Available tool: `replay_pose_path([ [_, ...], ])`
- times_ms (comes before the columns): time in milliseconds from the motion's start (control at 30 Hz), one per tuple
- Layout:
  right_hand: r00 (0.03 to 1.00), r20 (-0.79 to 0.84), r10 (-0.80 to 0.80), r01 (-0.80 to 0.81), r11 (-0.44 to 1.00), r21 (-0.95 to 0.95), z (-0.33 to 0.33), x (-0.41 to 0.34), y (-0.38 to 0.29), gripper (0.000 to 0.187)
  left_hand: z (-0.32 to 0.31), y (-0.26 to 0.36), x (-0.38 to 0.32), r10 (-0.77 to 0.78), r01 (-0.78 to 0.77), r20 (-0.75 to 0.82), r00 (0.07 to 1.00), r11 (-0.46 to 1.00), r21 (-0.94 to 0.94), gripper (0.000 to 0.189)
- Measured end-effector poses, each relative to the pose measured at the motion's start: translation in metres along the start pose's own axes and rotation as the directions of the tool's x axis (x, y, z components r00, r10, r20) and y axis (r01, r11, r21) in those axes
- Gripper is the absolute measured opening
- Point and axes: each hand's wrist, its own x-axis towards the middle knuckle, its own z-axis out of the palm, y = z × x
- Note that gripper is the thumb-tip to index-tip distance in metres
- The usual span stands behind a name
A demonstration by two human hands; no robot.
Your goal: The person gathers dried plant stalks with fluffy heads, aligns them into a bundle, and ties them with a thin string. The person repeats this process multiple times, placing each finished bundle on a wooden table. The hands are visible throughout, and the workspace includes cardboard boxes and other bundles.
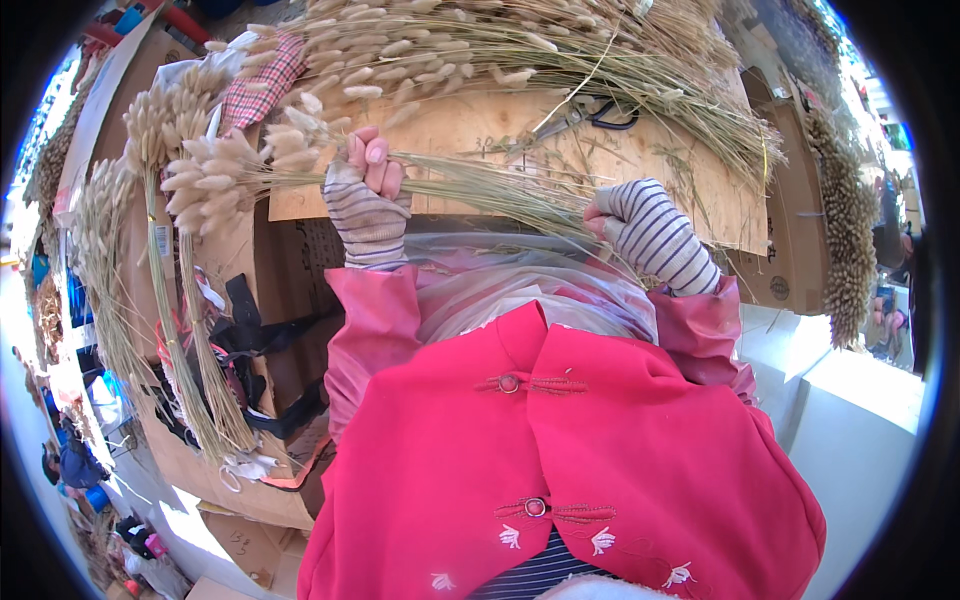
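A bunch of dried bunny-tail grass (480, 184) stretches sideways across the front edge of a plywood board (465, 127). My left hand (367, 176), in a striped fingerless glove, is closed around the stems just below the fluffy heads (214, 180), which point left. At the stem ends on the right, my right hand (649, 229) is curled in a matching glove with its fingers on the stems; its fingertips are partly hidden. Behind the bunch, scissors (592, 120) with dark handles lie on the board among stem clippings.
A large heap of the same grass (525, 45) covers the board's far side. Tied bunches (169, 300) hang over cardboard boxes (292, 277) on the left. A red checked cloth (262, 86) lies at the board's left corner. Another carton (787, 225) stands on the right.
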Motion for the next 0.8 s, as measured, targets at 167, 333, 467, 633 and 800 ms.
replay_pose_path([
  [167, 0.995, -0.1, 0.023, -0.039, 0.987, -0.156, 0.007, 0.006, -0.008, 0.014, 0.003, 0.001, -0.001, -0.006, 0.007, -0.026, 1.0, 1.0, 0.011, 0.025],
  [333, 0.986, -0.115, -0.117, 0.088, 0.969, -0.229, 0.015, 0.014, -0.007, 0.013, 0.006, 0.002, -0.002, -0.018, 0.018, -0.054, 0.998, 1.0, 0.005, 0.025],
  [467, 0.98, -0.113, -0.165, 0.153, 0.983, -0.106, 0.012, 0.014, -0.009, 0.011, 0.009, 0.002, -0.003, -0.04, 0.042, -0.099, 0.994, 0.999, 0.018, 0.024],
  [633, 0.99, -0.081, -0.116, 0.113, 0.993, -0.034, 0.004, 0.012, -0.013, 0.01, 0.012, 0.002, -0.003, -0.009, 0.019, -0.111, 0.994, 0.996, 0.086, 0.024],
  [800, 0.984, -0.034, -0.178, 0.169, 0.97, -0.175, 0.008, 0.014, -0.009, 0.011, 0.013, 0.001, -0.003, -0.026, 0.029, -0.083, 0.996, 0.999, 0.036, 0.024],
])
